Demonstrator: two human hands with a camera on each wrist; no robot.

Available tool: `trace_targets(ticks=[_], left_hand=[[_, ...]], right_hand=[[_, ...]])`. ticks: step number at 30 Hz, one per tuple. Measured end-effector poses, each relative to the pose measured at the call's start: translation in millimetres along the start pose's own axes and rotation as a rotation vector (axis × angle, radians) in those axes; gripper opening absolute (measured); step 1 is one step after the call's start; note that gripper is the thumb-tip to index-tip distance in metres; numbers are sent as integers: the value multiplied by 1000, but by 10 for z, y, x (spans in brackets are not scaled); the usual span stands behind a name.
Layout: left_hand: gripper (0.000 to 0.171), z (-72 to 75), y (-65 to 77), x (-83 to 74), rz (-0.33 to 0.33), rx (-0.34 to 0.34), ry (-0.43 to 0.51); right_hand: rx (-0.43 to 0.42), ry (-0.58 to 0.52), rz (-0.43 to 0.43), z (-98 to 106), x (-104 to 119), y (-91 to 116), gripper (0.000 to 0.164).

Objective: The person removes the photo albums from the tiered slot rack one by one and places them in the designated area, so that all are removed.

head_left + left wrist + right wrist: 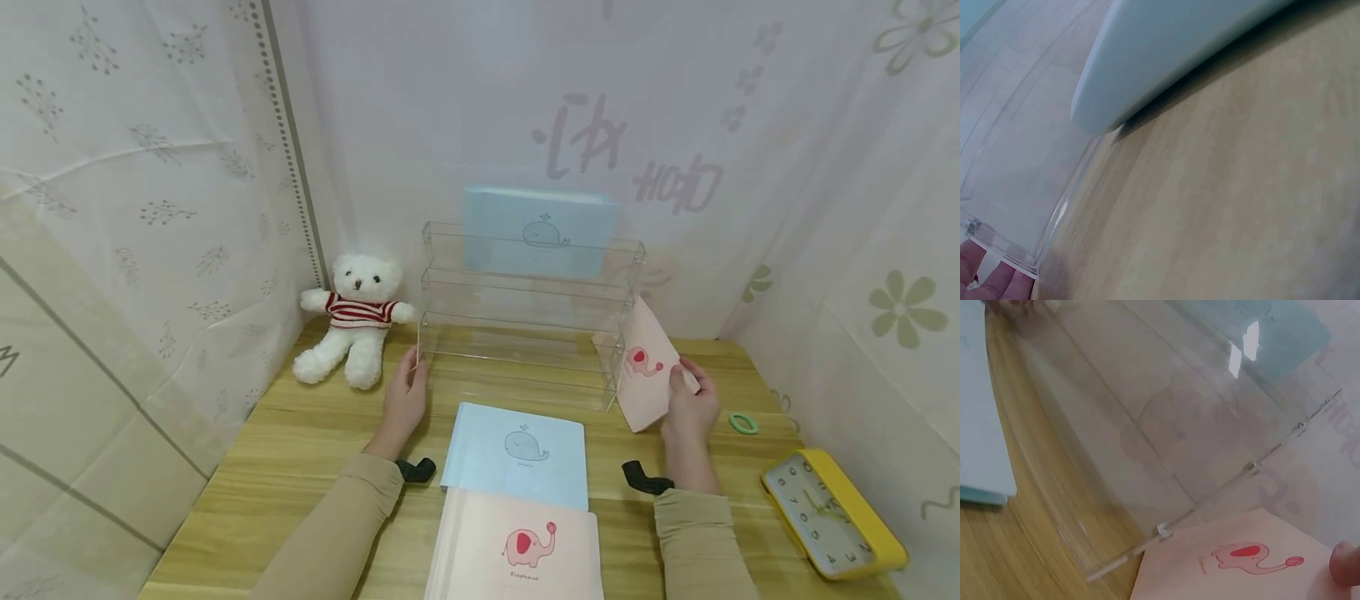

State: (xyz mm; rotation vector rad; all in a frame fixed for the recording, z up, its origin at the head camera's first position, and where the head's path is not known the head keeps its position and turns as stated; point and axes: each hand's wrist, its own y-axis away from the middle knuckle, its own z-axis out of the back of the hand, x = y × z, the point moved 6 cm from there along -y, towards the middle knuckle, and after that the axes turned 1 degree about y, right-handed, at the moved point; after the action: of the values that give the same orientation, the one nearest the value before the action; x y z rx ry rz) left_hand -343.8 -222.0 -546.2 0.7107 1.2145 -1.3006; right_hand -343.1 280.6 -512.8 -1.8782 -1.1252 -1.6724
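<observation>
Notebook (647, 393) slants beside a clear rack (525, 328), pinched between thumb and fingers of the right hand (692, 407). Left hand (406, 398) touches the rack, grip unclear.

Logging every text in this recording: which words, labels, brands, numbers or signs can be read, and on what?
"Elephant": flat pink elephant-print book.
"2", "3", "4", "5", "7": yellow-framed rectangular clock; other numerals unclear.
Flat light-blue whale-print book: caption too small to read surely.
Held pink elephant-print book: caption too blurred.
Purple lettering on pale printed backdrop: unreadable.
</observation>
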Motion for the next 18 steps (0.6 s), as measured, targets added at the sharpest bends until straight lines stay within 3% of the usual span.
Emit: trace_targets(ticks=[12, 18], left_hand=[[48, 2, -13, -12, 1, -24, -6], [49, -2, 0, -28, -5, -17, -14]], right_hand=[[-21, 374, 257, 123, -6, -108, 39], [-23, 484, 332, 176, -76, -137, 45]])
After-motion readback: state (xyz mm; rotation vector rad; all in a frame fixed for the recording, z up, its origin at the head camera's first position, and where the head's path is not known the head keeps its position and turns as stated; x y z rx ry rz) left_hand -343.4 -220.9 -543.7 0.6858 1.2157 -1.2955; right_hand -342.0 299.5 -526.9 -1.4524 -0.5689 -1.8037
